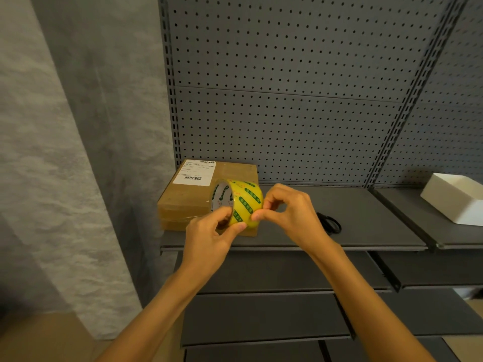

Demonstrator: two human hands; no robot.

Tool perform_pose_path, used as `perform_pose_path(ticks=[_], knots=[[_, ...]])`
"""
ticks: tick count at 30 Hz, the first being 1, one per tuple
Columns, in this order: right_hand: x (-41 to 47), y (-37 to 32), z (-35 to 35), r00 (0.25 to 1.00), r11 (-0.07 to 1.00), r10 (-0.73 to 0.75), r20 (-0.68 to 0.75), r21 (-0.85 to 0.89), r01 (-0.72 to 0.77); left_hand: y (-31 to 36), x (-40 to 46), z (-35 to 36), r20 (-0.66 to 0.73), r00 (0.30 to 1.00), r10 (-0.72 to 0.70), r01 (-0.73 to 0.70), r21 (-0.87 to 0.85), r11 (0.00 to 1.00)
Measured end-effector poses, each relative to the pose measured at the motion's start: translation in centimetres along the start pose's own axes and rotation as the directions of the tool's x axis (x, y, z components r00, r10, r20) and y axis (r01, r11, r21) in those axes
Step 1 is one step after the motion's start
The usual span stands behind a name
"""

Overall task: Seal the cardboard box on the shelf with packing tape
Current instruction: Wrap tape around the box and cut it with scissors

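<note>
A brown cardboard box [193,197] with a white shipping label lies at the left end of the grey shelf [366,231]. In front of it I hold a roll of yellow packing tape [245,202] with green print. My left hand [209,236] grips the roll from below, thumb at its core and fingers round the rim. My right hand [285,210] pinches at the roll's outer surface with thumb and forefinger, on its right side.
Black scissors [330,224] lie on the shelf just right of my right hand. A white open box [454,199] sits on the neighbouring shelf at far right. A grey pegboard wall backs the shelves, lower shelves jut out below, and a grey curtain hangs at left.
</note>
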State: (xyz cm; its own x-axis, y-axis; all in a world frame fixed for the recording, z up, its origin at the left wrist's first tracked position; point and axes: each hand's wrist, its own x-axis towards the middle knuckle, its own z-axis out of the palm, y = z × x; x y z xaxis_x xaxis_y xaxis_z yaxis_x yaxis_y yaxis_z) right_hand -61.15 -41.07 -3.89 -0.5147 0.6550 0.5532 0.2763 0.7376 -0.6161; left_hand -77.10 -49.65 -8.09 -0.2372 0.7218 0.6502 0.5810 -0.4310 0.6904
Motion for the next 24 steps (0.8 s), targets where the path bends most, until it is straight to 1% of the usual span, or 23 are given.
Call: perform_pose_path(ticks=[5,11,13,17,20,24], knots=[[0.2,-0.3,-0.5,1.000,0.998,0.000,-0.026,-0.068,-0.002,-0.1,0.0,-0.1,0.008,1.000,0.002,-0.002,-0.013,1.000],[-0.2,-0.6,-0.2,0.998,0.998,-0.014,-0.057,-0.060,0.011,0.2,-0.3,0.0,-0.012,1.000,0.004,-0.004,-0.004,1.000],[-0.1,-0.8,-0.4,0.999,0.998,-0.009,-0.045,-0.068,0.006,0.2,-0.3,-0.1,-0.014,1.000,0.004,-0.004,-0.010,1.000],[0.5,-1.2,-1.4,1.000,1.000,0.023,-0.021,-0.002,-0.023,-0.2,-0.2,-0.5,-0.007,0.999,0.039,-0.039,0.033,0.999],[0.9,-1.2,-1.4,1.000,0.994,0.027,-0.008,-0.104,-0.028,-0.4,-0.3,-0.6,0.003,0.996,0.086,-0.086,0.086,0.993],[1.1,-1.6,-0.9,0.998,0.980,0.060,0.023,-0.191,-0.055,-0.5,-0.4,-0.7,-0.006,0.996,0.092,-0.091,0.119,0.989]])
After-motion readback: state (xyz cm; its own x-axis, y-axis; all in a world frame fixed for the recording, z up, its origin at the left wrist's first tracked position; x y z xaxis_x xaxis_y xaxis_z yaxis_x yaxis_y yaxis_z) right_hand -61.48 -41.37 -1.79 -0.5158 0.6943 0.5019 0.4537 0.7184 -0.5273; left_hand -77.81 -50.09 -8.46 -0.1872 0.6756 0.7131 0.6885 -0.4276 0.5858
